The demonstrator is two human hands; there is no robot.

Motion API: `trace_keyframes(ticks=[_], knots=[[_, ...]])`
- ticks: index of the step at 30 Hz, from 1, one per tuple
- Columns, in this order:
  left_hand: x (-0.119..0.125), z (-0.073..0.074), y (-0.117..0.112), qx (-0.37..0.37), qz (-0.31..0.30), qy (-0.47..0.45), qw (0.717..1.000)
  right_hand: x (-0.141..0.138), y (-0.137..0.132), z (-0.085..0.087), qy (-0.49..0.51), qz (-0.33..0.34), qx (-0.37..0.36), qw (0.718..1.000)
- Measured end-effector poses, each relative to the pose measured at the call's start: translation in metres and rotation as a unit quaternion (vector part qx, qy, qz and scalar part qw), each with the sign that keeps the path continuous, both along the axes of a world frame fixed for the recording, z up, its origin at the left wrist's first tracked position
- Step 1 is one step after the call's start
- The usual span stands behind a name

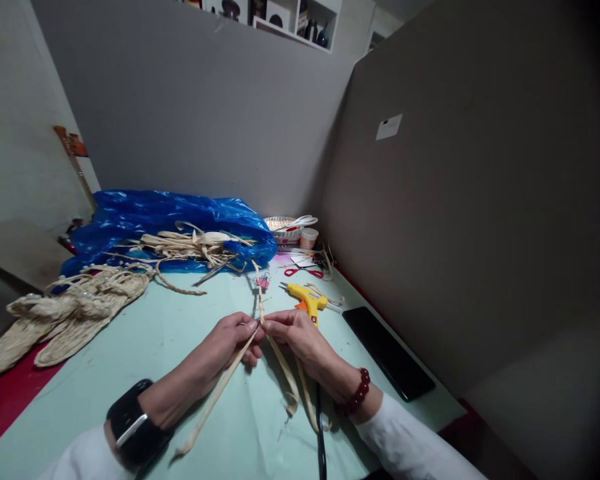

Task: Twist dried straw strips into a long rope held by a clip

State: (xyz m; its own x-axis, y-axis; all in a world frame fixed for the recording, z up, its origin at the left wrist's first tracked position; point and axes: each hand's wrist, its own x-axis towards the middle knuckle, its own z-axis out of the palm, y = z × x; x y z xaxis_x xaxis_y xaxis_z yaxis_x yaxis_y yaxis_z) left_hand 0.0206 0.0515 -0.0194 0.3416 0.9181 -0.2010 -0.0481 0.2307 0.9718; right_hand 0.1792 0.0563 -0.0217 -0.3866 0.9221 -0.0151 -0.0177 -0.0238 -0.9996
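Both hands meet over the middle of the pale green table sheet (180, 353), pinching a braid of dried straw-coloured strips (261, 308). My left hand (233, 341) is closed on it from the left, thumb and fingertips together. From the right, my right hand (294, 333) closes thumb against finger at the same spot. Loose strip ends (215, 393) hang toward me, one to the left and others below the right hand. The braid's far end runs up to a pink clip (263, 283) on the table. Exactly which strip each fingertip pinches is hidden.
A yellow glue gun (307, 298) lies right of the hands, near red-handled scissors (304, 273). A black flat slab (387, 351) lies along the right edge. Woven sandals (90, 313) sit left. Behind are a blue plastic bag (170, 207) with dried strips (195, 247) and a basket (283, 227).
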Motion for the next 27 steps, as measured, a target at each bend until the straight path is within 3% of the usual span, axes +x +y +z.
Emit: trace_keyframes(ticks=[3,6,8,12,16,20,27], knots=[[0.003,-0.001,0.001,-0.016,-0.005,-0.022,1.000,-0.002,0.000,-0.001,0.008,0.011,-0.002,1.000],[0.003,-0.002,0.004,-0.015,0.004,0.052,0.999,-0.001,0.002,-0.001,-0.027,0.007,0.003,1.000],[0.002,-0.004,0.005,0.004,0.019,0.099,0.995,0.002,0.003,0.001,-0.095,0.007,0.045,0.994],[0.002,-0.008,0.004,0.042,0.050,0.128,0.990,0.006,0.002,0.007,-0.255,-0.002,0.164,0.953],[0.002,-0.009,0.002,0.083,0.065,0.169,0.980,0.004,-0.003,0.011,-0.343,-0.043,0.214,0.914],[0.001,-0.010,0.002,0.108,0.075,0.167,0.977,0.001,-0.008,0.013,-0.368,-0.053,0.235,0.898],[0.001,-0.007,0.000,0.039,0.073,0.113,0.990,-0.004,-0.017,0.014,-0.344,0.018,0.271,0.899]])
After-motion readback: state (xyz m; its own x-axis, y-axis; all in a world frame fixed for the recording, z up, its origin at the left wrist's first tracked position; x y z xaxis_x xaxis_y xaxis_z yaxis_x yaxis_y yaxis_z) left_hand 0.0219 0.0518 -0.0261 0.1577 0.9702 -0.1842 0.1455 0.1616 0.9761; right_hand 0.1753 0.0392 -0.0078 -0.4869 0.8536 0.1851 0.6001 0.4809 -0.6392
